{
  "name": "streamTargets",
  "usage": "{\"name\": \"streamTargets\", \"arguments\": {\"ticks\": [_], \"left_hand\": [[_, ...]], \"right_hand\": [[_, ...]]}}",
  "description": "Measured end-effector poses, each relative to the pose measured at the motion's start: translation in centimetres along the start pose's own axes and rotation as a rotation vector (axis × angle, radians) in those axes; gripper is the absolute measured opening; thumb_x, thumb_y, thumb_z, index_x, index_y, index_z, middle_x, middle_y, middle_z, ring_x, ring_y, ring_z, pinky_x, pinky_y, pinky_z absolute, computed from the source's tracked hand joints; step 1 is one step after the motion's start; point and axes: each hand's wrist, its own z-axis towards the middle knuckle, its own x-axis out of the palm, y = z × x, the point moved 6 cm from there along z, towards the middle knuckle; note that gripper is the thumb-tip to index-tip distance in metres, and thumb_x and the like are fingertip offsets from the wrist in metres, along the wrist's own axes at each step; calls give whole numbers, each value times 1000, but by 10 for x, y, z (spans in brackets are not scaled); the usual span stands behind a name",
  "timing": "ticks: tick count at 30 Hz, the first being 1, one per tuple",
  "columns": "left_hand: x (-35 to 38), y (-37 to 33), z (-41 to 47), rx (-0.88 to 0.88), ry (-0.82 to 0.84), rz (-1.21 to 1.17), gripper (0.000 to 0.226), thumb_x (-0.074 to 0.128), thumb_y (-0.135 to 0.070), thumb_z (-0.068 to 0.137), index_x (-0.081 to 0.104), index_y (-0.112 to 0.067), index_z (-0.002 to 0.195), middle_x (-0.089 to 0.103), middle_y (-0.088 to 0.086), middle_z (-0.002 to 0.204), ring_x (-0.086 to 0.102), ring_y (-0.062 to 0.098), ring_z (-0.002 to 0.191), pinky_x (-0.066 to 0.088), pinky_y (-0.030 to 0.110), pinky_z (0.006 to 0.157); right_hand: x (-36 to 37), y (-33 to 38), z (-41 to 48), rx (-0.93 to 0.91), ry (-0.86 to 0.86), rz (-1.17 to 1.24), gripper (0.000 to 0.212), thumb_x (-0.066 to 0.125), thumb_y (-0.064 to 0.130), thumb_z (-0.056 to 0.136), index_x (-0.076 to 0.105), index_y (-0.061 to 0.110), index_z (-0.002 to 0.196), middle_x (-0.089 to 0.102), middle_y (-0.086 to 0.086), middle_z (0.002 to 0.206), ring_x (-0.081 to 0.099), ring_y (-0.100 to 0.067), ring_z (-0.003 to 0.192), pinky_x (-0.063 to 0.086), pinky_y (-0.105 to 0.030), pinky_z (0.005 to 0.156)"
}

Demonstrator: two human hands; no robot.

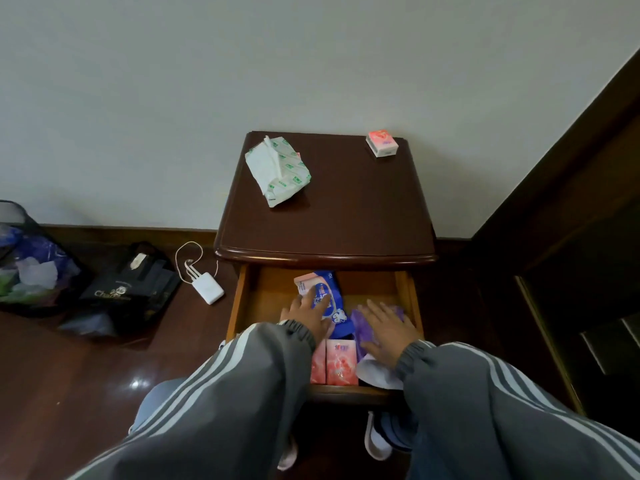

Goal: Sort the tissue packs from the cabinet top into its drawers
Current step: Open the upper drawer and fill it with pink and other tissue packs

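Note:
The top drawer (pixel 242 299) of the dark wooden cabinet (pixel 329 216) is pulled open. Inside lie a blue tissue pack (pixel 334 303), a pink pack (pixel 306 284) at the back, two pink packs (pixel 337 363) at the front, a purple pack (pixel 363 327) and a white pack (pixel 375 374). My left hand (pixel 308 317) rests flat with straight fingers on the blue pack. My right hand (pixel 389 330) lies flat on the purple pack. On the cabinet top stand a white-and-green soft pack (pixel 277 169) at the back left and a small pink pack (pixel 382 143) at the back right.
A white power bank with cables (pixel 207 287) lies on the dark wood floor left of the cabinet. Black bags (pixel 131 289) and a full bin bag (pixel 27 268) sit further left. Dark wooden furniture (pixel 571 237) stands at the right. My shoes (pixel 377 438) are below the drawer.

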Motion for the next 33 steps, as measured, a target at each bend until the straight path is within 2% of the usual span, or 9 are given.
{"name": "streamTargets", "arguments": {"ticks": [4, 12, 16, 20, 23, 25, 27, 30, 33], "left_hand": [[9, 1, 17, 10, 111, 19, 61, 35, -50, 94, 8, -42, 148, -13, -8, 159, -1, 27, 147, 13, 52, 115], [17, 9, 16, 79, 199, 38, 63, 39, -54, 93, 10, -42, 148, -12, -9, 159, 2, 25, 146, 18, 51, 116], [17, -3, 13, 151, 178, 68, 52, 36, -48, 96, 22, -41, 146, -1, -10, 160, 17, 25, 143, 26, 45, 112], [9, -7, 7, 145, 127, 62, 54, 32, -46, 98, 18, -35, 149, 5, -10, 160, 11, 22, 146, 23, 50, 114], [-16, -9, -7, 179, 8, 9, 49, 36, -40, 98, 32, -28, 145, 21, -5, 157, 25, 20, 141, 32, 43, 110], [-51, -8, -22, 221, -184, -95, 38, 39, -36, 98, 49, -26, 133, 46, -3, 143, 48, 16, 124, 43, 32, 97], [-98, -1, -41, 268, -453, -182, 29, 43, -32, 96, 58, -24, 120, 62, -3, 120, 59, 15, 104, 47, 28, 86], [-161, 13, -50, 300, -791, -157, 30, 52, -27, 92, 58, -17, 119, 63, 3, 115, 60, 22, 101, 50, 36, 87], [-199, 31, -22, 103, -823, -106, 54, 58, -32, 87, 43, -16, 137, 45, 8, 140, 46, 27, 123, 43, 41, 99]], "right_hand": [[7, -10, 8, -10, 80, 6, 83, 52, 31, 92, -8, 34, 149, -15, 10, 159, -5, -20, 148, 16, -44, 116], [-9, -11, 29, -7, 46, 17, 79, 50, 31, 93, -5, 33, 150, -11, 9, 160, -4, -20, 148, 12, -45, 116], [-19, -11, 9, -48, 37, 12, 64, 41, 36, 98, 8, 24, 152, 1, 1, 161, 7, -20, 148, 20, -41, 117], [-43, -3, -20, -118, -71, 52, 55, 38, 35, 99, 23, 18, 150, 15, -3, 159, 15, -17, 147, 21, -33, 118], [-71, 0, -40, -196, -174, 139, 47, 42, 34, 98, 40, 20, 143, 31, 0, 154, 26, -15, 143, 23, -27, 115], [-99, -2, -49, -234, -304, 185, 38, 50, 29, 96, 54, 20, 133, 48, 0, 142, 41, -16, 134, 30, -25, 109], [-133, -5, -55, -262, -474, 226, 27, 58, 19, 91, 67, 14, 116, 64, -5, 122, 57, -22, 117, 39, -27, 100], [-175, -8, -50, -279, -642, 246, 16, 64, 8, 85, 72, 10, 99, 71, -6, 104, 64, -26, 100, 47, -32, 90], [-204, -14, -31, -253, -700, 243, 16, 63, 6, 84, 72, 11, 97, 71, -4, 102, 63, -25, 99, 46, -31, 89]]}}
